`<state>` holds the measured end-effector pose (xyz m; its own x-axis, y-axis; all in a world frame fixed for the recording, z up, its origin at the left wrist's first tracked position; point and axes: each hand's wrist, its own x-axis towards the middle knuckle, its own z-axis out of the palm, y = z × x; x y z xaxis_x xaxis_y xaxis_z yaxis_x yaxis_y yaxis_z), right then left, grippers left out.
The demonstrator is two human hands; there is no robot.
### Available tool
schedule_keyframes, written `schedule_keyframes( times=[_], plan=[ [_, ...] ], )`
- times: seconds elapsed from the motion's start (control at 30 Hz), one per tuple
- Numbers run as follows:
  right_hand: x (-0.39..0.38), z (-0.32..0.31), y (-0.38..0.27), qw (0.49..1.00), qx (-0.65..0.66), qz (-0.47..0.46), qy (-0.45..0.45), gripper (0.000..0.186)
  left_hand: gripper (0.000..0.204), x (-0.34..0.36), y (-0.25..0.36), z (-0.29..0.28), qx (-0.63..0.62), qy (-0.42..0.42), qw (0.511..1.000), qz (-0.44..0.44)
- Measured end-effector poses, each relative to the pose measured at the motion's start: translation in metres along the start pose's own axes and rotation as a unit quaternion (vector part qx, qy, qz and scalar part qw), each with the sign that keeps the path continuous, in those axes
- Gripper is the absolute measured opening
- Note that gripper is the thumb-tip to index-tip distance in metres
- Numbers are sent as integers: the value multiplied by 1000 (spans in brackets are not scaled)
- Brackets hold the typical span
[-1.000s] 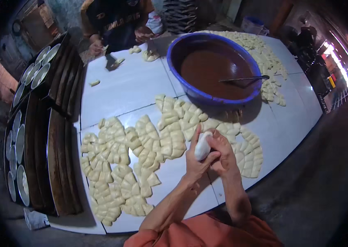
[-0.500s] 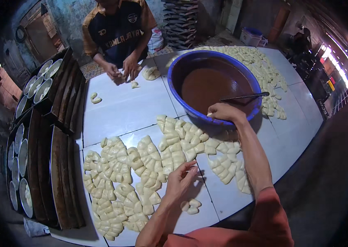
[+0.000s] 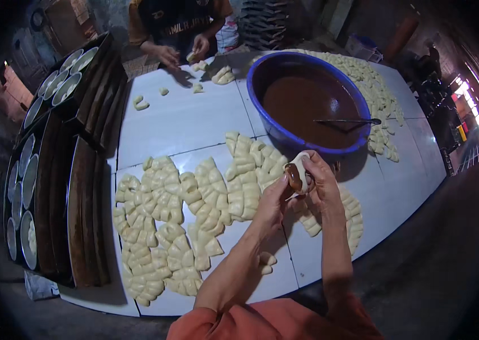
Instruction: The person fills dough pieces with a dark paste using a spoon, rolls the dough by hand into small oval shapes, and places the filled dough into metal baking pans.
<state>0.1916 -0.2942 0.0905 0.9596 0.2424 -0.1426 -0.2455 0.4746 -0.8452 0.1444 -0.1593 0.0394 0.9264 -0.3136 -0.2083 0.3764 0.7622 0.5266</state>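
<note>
A flattened piece of pale dough [image 3: 304, 163] with a smear of glossy brown filling [image 3: 293, 177] is held between both my hands, just in front of the blue basin. My left hand [image 3: 275, 199] grips its near left side, thumb beside the filling. Fingers of my right hand [image 3: 322, 178] are curled round the far right side. The blue plastic basin [image 3: 252, 93] contains thick brown filling, and a dark-handled utensil [image 3: 347, 120] rests in it. Rows of pale dough pieces [image 3: 163, 190] lie joined together on the white tiled table left of my hands; more dough [image 3: 352, 215] lies beyond my right forearm.
Across the table a person's hands [image 3: 197, 48] handle small dough bits. Stacked dark racks with round metal tins [image 3: 30, 226] stand along the left edge. Many small dough pieces [image 3: 364, 85] spread behind the basin. A few small pieces [image 3: 266, 262] lie near my left forearm.
My right hand has come back from the basin's near rim toward me. My left hand has risen to meet it, and both now hold the dough with brown filling.
</note>
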Motion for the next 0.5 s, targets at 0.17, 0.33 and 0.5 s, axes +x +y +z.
schedule_keyframes(
  times=[0.17,0.33,0.5],
  plan=[
    [-39,-11,36,999,-11,3,37,31,27,-29,7,-20,17,125,990,66],
    [-66,13,74,914,-354,-188,63,53,36,-43,5,-34,177,154,969,80],
    [-71,29,73,810,-516,-260,97,21,38,-50,2,-28,285,140,926,201]
  ],
)
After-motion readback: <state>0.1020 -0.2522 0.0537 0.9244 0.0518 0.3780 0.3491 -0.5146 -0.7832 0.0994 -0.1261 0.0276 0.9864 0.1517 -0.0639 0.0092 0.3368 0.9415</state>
